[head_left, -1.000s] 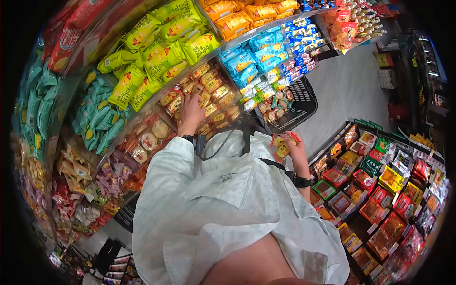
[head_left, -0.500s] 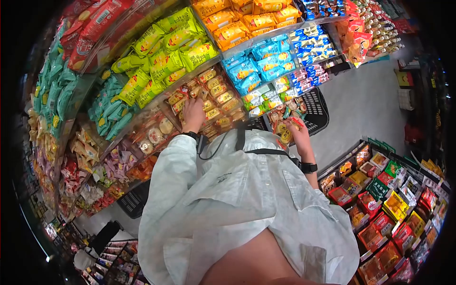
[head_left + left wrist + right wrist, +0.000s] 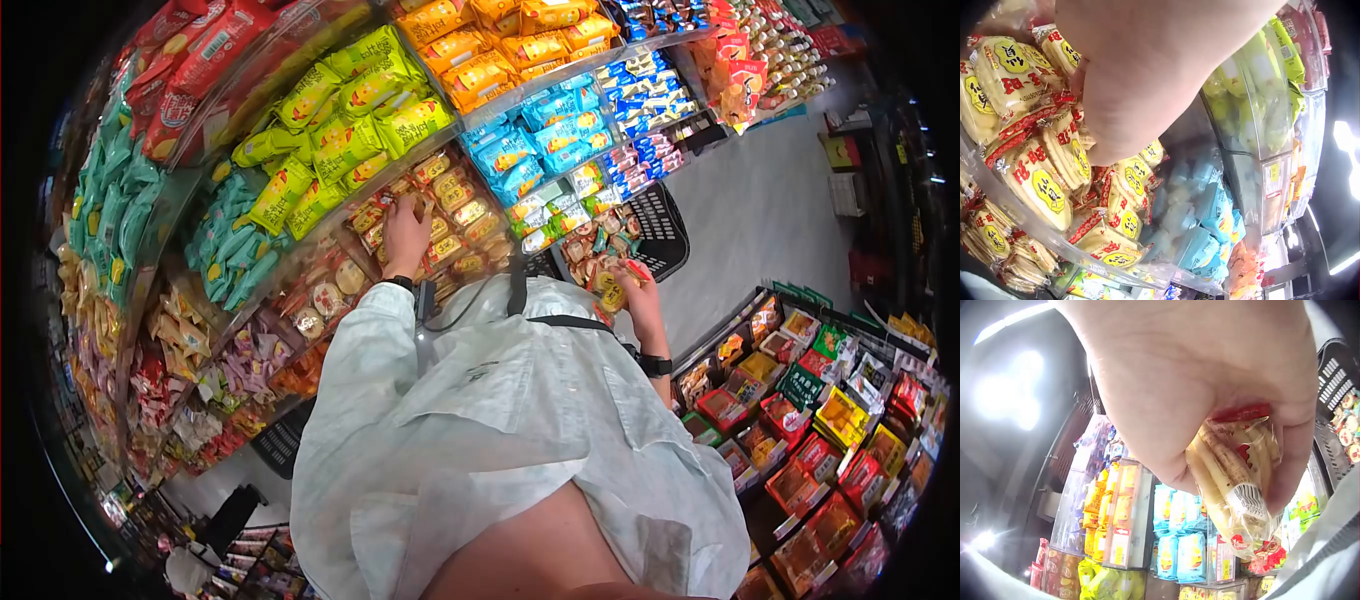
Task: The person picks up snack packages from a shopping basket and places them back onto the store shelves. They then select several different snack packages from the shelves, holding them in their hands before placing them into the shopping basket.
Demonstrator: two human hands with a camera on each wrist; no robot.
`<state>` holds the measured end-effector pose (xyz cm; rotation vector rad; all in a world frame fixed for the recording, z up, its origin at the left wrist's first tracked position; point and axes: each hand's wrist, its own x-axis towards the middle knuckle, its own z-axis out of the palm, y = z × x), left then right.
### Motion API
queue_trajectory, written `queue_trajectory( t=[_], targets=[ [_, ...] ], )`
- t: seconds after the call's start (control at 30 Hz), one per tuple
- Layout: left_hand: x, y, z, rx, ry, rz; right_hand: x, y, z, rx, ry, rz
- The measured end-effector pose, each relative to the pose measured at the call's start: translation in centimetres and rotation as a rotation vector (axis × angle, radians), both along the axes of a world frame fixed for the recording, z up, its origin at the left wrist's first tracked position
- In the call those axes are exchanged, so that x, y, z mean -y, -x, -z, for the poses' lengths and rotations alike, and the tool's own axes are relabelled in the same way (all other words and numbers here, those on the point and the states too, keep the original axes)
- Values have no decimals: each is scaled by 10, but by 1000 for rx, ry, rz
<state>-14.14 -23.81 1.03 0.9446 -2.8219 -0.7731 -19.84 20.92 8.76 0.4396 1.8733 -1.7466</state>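
My left hand (image 3: 407, 240) reaches down into a clear bin of wrapped rice crackers (image 3: 452, 187). In the left wrist view the hand (image 3: 1141, 69) covers part of the cracker packs (image 3: 1047, 187), and its fingertips are hidden among them, so a grip cannot be made out. My right hand (image 3: 645, 302) holds cracker packs (image 3: 609, 290) beside a black basket (image 3: 668, 232). Seen from the right wrist, the thumb and fingers of that hand (image 3: 1204, 394) curl round the clear-wrapped crackers (image 3: 1235, 481), one pack showing a barcode.
Beyond the left hand are bins of green packs (image 3: 345, 125), orange packs (image 3: 525, 50) and blue packs (image 3: 545, 140). Round wrapped snacks (image 3: 590, 245) lie by the basket's left side. A display of boxed snacks (image 3: 800, 420) stands at the right, across the grey floor (image 3: 750, 210).
The head view has shifted slightly. My right hand, still holding the packs, is closer to the basket than a second ago. My left hand remains in the cracker bin, its fingers shifting among the packs.
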Motion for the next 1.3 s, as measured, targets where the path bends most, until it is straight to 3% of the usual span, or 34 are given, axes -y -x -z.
queue_trajectory(
  t=[0.2,0.5,0.53,0.73,0.93,1.13,1.3],
  targets=[
    [-5,13,-1,-19,179,107,-10,-30,-1,19,-38,62],
    [14,5,-2,-159,-267,-51,-11,-56,1,39,-51,146],
    [19,3,-2,-211,-229,26,-9,-55,-2,41,-56,149],
    [40,4,7,25,-21,186,-3,-52,0,18,-21,149],
    [41,13,-25,93,-228,56,-3,-53,-4,25,-3,141],
    [52,5,-9,251,-181,224,-6,-54,-2,16,-15,145],
    [35,13,-7,166,-156,209,-4,-49,-3,-3,-24,123]
  ],
)
